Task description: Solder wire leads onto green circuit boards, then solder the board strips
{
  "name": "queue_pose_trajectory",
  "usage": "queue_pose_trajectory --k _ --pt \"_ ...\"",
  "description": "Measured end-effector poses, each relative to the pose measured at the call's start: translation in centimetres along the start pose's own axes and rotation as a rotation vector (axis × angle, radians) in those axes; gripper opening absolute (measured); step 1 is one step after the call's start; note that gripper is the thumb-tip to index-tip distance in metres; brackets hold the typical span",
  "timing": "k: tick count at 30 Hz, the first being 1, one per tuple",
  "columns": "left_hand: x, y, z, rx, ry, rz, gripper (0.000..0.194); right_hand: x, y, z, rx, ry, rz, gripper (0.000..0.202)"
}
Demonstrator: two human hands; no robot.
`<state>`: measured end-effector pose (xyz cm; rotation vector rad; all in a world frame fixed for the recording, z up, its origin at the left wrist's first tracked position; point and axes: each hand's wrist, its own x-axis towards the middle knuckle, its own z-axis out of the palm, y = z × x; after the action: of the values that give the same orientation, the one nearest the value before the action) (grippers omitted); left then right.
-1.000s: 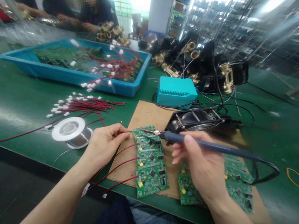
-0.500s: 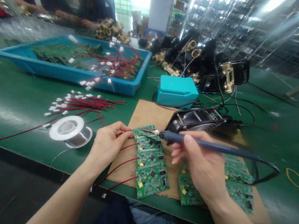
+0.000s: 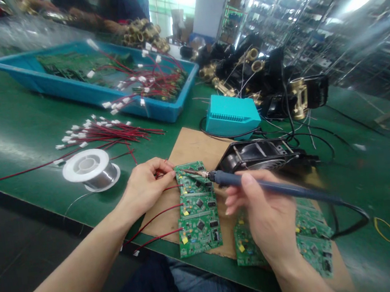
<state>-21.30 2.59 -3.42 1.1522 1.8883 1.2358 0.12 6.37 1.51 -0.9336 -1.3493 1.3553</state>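
My right hand (image 3: pixel 266 208) is closed around the blue handle of a soldering iron (image 3: pixel 242 180). Its tip points left, over the top end of a green circuit board panel (image 3: pixel 200 223). At that panel's upper left edge my left hand (image 3: pixel 151 179) pinches a thin red wire (image 3: pixel 166 161); the fingertips hide part of it. More red wires (image 3: pixel 157 213) run left from the panel's lower sections. The panel lies on brown cardboard (image 3: pixel 189 144). Beneath and beside my right hand lie more green circuit boards (image 3: pixel 314 249).
A white solder spool (image 3: pixel 87 166) and a bundle of red wires with white connectors (image 3: pixel 108 130) lie left. Behind is a blue tray (image 3: pixel 96 94) of boards. A teal box (image 3: pixel 232 115), a black fan (image 3: pixel 256 155) and brass fittings (image 3: pixel 299 97) stand right. A co-worker's arm (image 3: pixel 90 19) shows behind.
The iron's tip has shifted slightly down and left over the panel's top end. My left hand stays at the panel's edge, still pinching the wire. The view has shifted slightly.
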Motion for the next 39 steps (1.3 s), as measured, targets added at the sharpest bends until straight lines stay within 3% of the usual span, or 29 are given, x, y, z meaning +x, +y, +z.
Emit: queue_pose_trajectory --k 12,21,39 --pt "-0.2 -0.4 0.1 -0.040 -0.002 0.005 0.021 -0.2 0.3 0.6 0.011 0.039 0.002 0.018" --pt "-0.2 -0.3 0.1 -0.035 -0.002 0.024 0.020 0.2 0.4 0.7 -0.040 0.004 -0.040 0.021" --pt "-0.1 -0.6 0.1 -0.027 0.001 0.046 0.019 0.1 -0.3 0.5 -0.109 -0.039 0.033 0.022"
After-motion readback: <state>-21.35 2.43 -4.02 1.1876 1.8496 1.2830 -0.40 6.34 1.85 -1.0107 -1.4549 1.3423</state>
